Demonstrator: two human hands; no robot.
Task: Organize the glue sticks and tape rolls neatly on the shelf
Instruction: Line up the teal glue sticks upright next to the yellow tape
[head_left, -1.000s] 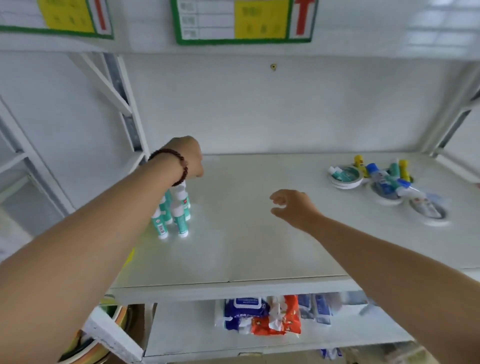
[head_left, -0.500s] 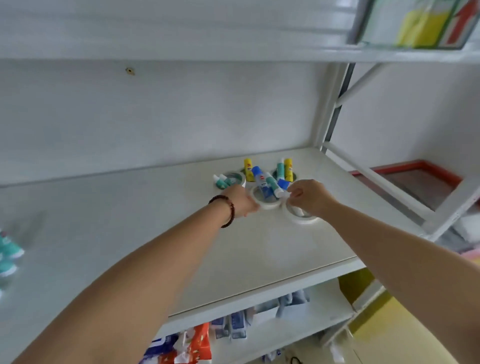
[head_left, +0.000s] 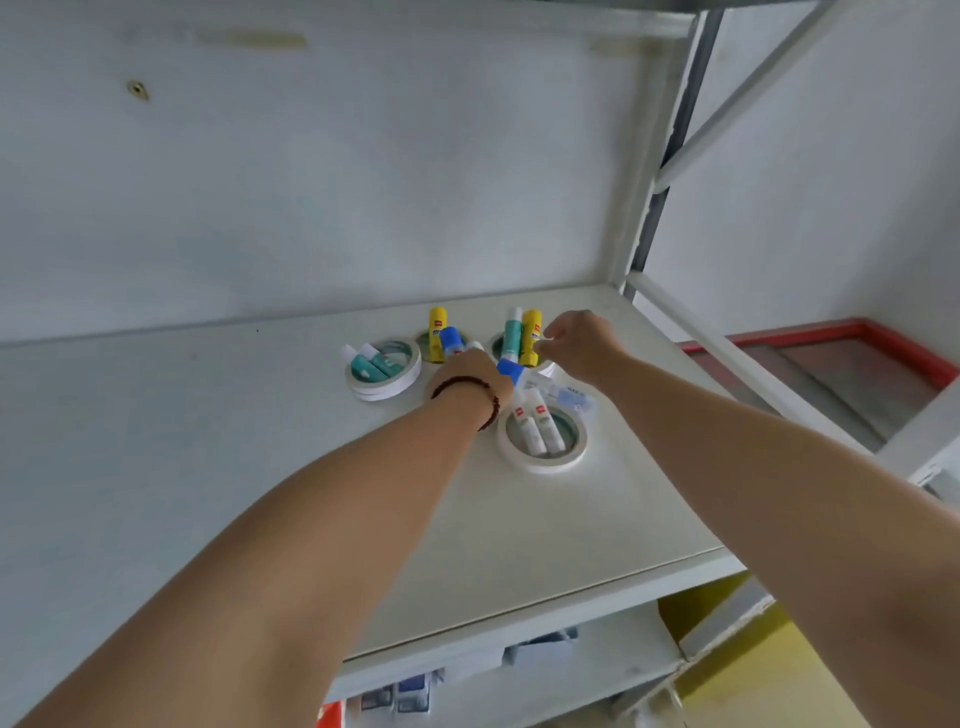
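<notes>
Several white tape rolls lie flat at the right end of the white shelf (head_left: 519, 519), with glue sticks standing or lying inside them. The left roll (head_left: 383, 375) holds teal sticks. The near roll (head_left: 543, 457) holds two white sticks (head_left: 537, 423). My left hand (head_left: 470, 376), with a bead bracelet, curls down over the middle roll beside a blue-capped stick (head_left: 563, 395); its fingers are hidden. My right hand (head_left: 579, 340) pinches the side of an upright yellow glue stick (head_left: 531, 332), which stands next to a teal stick (head_left: 512, 332). Another yellow stick (head_left: 437, 325) stands further left.
The shelf's back wall is close behind the rolls. A white upright post (head_left: 657, 208) and a sloping rail (head_left: 727, 353) bound the right end. Packaged goods (head_left: 410, 696) lie on the shelf below. A red-edged surface (head_left: 857, 332) is at the right.
The view swung from the teal sticks at the shelf's left end to the rolls at the right. Both hands reached there; the right hand then shifted back to the yellow stick.
</notes>
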